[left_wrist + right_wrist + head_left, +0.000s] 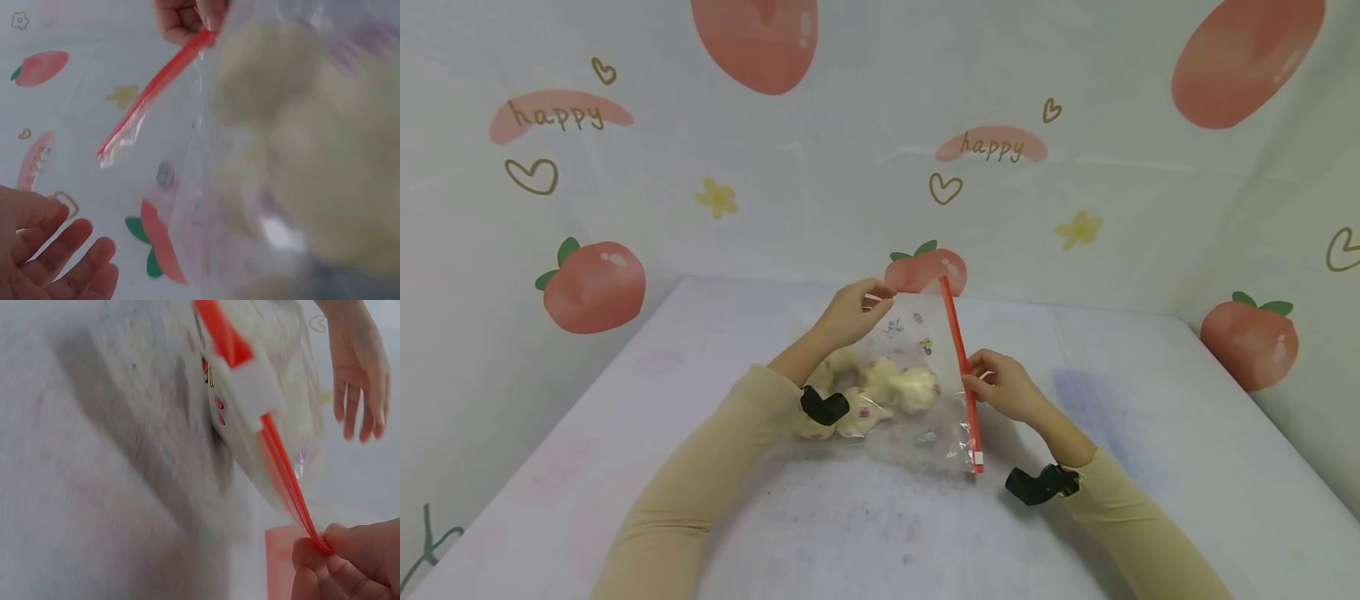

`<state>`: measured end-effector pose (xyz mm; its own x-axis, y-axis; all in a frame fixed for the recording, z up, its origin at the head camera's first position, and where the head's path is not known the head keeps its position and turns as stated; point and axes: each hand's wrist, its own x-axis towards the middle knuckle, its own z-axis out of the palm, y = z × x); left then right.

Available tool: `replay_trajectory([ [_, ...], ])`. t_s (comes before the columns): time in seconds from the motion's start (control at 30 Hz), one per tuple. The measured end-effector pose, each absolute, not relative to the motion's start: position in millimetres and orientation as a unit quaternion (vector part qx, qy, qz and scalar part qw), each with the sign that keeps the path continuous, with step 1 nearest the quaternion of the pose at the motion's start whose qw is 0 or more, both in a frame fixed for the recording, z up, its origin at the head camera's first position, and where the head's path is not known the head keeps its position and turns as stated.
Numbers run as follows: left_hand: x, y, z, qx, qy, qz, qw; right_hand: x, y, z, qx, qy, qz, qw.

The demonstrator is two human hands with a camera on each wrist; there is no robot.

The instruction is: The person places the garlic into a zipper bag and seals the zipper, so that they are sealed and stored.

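A clear zip bag (pixel 917 437) holds several garlic bulbs (pixel 915 390), bunched toward its left side. Its red zip strip (pixel 955 325) runs along the right side, with a white slider (pixel 978 458) at the near end. Between thumb and fingers, my right hand (pixel 1006 387) pinches the strip near its middle; the pinch shows close up in the right wrist view, on the strip (pixel 294 478). My left hand (pixel 852 312) is by the bag's far left corner. In the left wrist view, the left hand's fingers (pixel 72 240) are loosely bent with nothing between them.
The bag is over a pale, faintly stained tabletop (pixel 865 533). Behind it hangs a white backdrop (pixel 850 167) printed with red fruit, hearts and flowers. Black wrist cameras (pixel 825 406) sit on both sleeves. A green cord (pixel 430 546) shows at the lower left.
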<state>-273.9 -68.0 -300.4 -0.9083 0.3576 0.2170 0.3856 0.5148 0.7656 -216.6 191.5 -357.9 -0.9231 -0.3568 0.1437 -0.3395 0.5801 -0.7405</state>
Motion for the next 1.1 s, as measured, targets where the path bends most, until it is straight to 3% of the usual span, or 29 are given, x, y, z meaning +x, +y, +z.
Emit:
replay_trajectory([
  [0.5,-258.7,-151.9,-318.5,-0.133,-0.923,-0.359,-0.04,-224.1,220.0,-366.5,-0.156,0.897,-0.413,0.019],
  [0.6,-255.6,-161.4,-329.0,-0.118,-0.927,-0.346,-0.079,-224.0,224.3,-364.7,-0.15,0.898,-0.413,0.025],
  [0.87,-247.8,-170.4,-351.7,-0.108,-0.877,-0.401,-0.243,-225.4,235.8,-361.7,-0.132,0.892,-0.429,0.048],
  [1.1,-244.2,-161.5,-360.4,-0.127,-0.845,-0.46,-0.242,-224.0,241.7,-359.3,-0.117,0.881,-0.455,0.06],
])
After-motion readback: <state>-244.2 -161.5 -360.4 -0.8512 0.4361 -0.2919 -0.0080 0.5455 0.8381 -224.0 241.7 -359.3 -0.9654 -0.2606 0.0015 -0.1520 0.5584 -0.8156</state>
